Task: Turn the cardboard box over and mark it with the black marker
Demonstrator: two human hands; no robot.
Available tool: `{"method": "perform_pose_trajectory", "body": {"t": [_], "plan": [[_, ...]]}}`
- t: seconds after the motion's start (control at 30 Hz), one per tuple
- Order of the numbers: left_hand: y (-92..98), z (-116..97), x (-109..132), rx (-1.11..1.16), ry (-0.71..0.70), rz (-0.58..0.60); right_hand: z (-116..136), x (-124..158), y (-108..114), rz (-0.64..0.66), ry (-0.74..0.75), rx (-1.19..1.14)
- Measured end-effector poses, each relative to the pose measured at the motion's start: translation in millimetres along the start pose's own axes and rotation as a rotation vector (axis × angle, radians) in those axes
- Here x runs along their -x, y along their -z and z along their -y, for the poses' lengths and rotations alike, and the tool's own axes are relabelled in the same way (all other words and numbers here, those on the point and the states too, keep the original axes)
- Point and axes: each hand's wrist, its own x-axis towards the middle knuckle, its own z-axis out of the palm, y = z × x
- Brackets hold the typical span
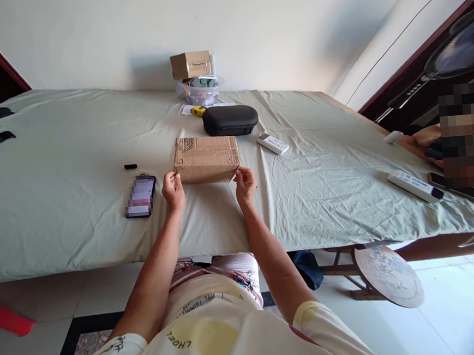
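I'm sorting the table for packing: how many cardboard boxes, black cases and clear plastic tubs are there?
Cardboard boxes: 2 (near cardboard box, far cardboard box)
Black cases: 1
Clear plastic tubs: 1
Total: 4

Clock directions are taken from the middle of the pale green cloth-covered table (pixel 59 213). At twelve o'clock lies a black oval zip case (pixel 230 120). Beyond it stands a clear plastic tub (pixel 199 93) with a small brown cardboard carton (pixel 190 64) on top. A flat white remote control (pixel 272 143) lies at two o'clock. A dark smartphone with a lit screen (pixel 140 195) lies at eight, and a small black oblong piece (pixel 130 166) at nine. A long white bar-shaped remote (pixel 415 186) lies near the right edge at four. On the floor, a round pale patterned disc (pixel 389 276) stands at five.
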Motion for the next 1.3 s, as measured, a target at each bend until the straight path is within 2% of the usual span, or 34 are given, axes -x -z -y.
{"method": "perform_pose_trajectory", "body": {"t": [0.13,0.23,0.47,0.63,0.73,0.97,1.13,1.3], "plan": [[-0.6,8,-3,-0.039,0.033,0.021,-2,0,2,0.018,-0.112,0.063],[0.0,11,-4,-0.106,0.017,0.021,-3,1,6,0.082,-0.174,0.142],[2.3,6,-1,-0.244,0.044,0.071,-12,1,9,0.168,-0.120,0.417],[3.5,7,-2,-0.238,0.022,0.105,-19,2,10,0.218,-0.097,0.528],[3.8,9,-3,-0.217,0.007,0.100,-18,3,10,0.200,-0.053,0.495],[3.7,8,2,-0.238,-0.010,0.139,-10,3,8,0.168,-0.085,0.452],[-2.6,5,12,-0.214,-0.087,0.175,-13,1,8,0.069,-0.030,0.352],[-8.0,0,21,-0.309,-0.137,0.209,-15,9,-3,0.022,0.072,0.371]]}}
